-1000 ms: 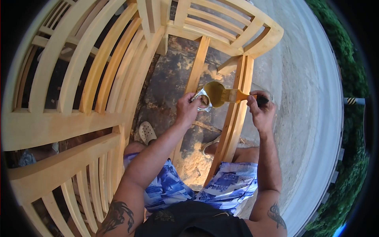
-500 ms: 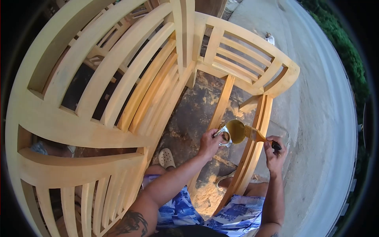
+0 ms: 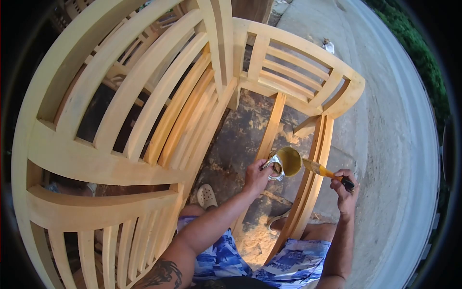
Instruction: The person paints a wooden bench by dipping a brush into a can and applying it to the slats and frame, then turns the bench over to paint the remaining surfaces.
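left hand (image 3: 257, 176): fingers clenched round tin (image 3: 288, 161) of yellow varnish, held over stained floor (image 3: 231, 144) | right hand (image 3: 345, 189): fingers grasping brush (image 3: 323, 169) by dark handle, bristles just beside tin's rim | surroundings: slatted wooden frame (image 3: 144, 96)

Bare-wood slatted bench (image 3: 120, 164) fills my left, curved rails running up. Its armrest frame (image 3: 308, 72) sits ahead. Dark stained ground (image 3: 231, 139) beneath, white clog (image 3: 206, 195) on it. Pale concrete (image 3: 394, 154) on the right, hedge (image 3: 426, 62) beyond. Blue patterned shorts (image 3: 216, 255) at the bottom.
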A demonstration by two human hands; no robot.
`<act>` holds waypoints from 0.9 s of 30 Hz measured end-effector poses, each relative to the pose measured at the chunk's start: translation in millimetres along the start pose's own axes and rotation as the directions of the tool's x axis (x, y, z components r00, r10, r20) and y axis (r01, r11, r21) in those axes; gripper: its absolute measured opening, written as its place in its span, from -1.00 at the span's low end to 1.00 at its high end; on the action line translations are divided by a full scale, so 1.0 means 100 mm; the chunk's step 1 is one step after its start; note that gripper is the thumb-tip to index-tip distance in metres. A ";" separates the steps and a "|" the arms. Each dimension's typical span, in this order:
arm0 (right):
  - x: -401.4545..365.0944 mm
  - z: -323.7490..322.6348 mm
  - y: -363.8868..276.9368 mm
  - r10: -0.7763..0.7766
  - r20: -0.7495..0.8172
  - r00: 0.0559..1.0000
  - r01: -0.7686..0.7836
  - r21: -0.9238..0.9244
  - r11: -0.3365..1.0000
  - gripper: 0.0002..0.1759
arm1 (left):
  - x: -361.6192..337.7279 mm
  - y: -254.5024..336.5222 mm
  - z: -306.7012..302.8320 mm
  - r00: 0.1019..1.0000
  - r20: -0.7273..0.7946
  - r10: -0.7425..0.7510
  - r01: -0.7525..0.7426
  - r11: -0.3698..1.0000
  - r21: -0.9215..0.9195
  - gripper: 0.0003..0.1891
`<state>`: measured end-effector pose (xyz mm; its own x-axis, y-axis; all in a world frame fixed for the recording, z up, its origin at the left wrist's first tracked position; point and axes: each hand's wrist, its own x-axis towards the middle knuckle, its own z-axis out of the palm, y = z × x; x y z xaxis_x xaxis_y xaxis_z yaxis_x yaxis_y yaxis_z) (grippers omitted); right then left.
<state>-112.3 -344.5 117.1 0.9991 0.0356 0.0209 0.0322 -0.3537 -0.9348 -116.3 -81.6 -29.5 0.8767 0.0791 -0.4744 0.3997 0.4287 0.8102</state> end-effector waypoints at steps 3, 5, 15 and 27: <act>0.11 0.33 0.04 0.028 -0.178 0.984 0.064 0.490 0.870 -0.71 | -0.03 -0.06 0.03 1.000 0.020 -0.011 0.011 1.000 -0.001 -0.82; 0.19 0.68 0.00 0.034 -0.149 0.988 0.070 0.641 0.764 -0.69 | -0.04 -0.11 0.05 0.999 0.036 -0.025 0.025 1.000 0.016 -0.82; 0.71 2.82 -0.34 0.152 0.063 0.986 -0.142 0.791 0.595 -0.64 | 0.09 -0.70 -0.04 0.977 0.200 0.074 -0.059 0.995 -0.078 -0.82; 1.14 3.80 -0.51 0.189 0.014 0.982 -0.126 0.792 0.598 -0.67 | -0.04 -0.36 0.02 0.982 0.188 -0.035 0.029 0.999 0.039 -0.75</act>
<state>-10.3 32.6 32.6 0.9867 -0.0189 -0.1613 -0.1276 0.5240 -0.8421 -133.1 -99.3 -55.8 0.8967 -0.1065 -0.4297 0.4347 0.3956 0.8090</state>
